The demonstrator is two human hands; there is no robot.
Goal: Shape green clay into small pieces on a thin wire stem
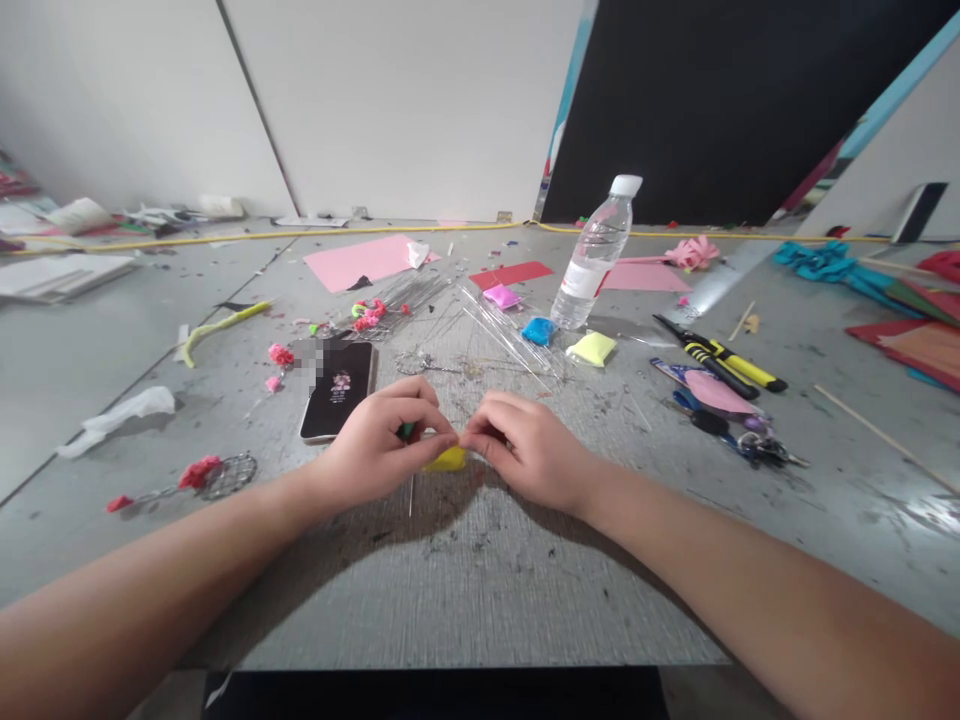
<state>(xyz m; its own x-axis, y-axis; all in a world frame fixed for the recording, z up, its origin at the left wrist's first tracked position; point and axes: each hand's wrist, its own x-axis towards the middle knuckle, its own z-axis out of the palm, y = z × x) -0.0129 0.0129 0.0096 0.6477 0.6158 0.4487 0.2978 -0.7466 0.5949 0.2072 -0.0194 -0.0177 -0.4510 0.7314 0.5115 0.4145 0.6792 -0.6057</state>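
My left hand [390, 438] is closed, thumb and index finger pinching a small yellow packet [448, 460] low over the table. Something dark green [406, 431] shows inside its curled fingers, mostly hidden. Meeting it from the other side, my right hand [529, 448] is also closed, its fingertips pinched at the packet's upper right edge. A thin wire [411, 495] sticks down beneath my left hand. Just left of that hand lies a black-screened phone [341, 390]. Beyond both hands are soft packets in pink [502, 296], blue [538, 331] and pale yellow [592, 348].
A water bottle [592, 262] stands behind the packets, beside thin clear sticks [506, 335]. Yellow-handled pliers [724, 360] and keys [765, 445] lie at right. Toward the left are a wire piece with red decoration [229, 474], crumpled tissue [124, 418] and pink paper [364, 262].
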